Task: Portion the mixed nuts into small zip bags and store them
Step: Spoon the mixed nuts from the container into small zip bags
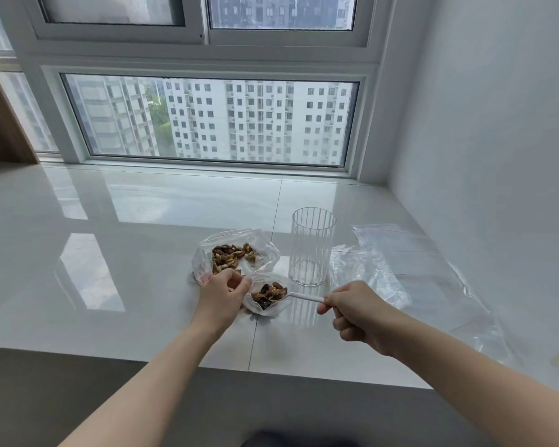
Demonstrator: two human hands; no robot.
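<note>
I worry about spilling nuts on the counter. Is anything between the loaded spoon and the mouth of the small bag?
Nothing visible is. The white spoon, held by the right hand, already has its bowl at the small bag, whose mouth the left hand holds open. The ribbed glass stands behind, off that path.

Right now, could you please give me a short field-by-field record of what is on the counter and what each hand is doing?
surface: white glossy counter
large bag: open, holds mixed nuts
small bag: partly filled with nuts, nearer than the large bag
left hand: holds the small bag's edge
right hand: grips white spoon, bowl at the small bag's mouth
glass: ribbed, upright, empty
spare bags: flat, right of the glass
</note>
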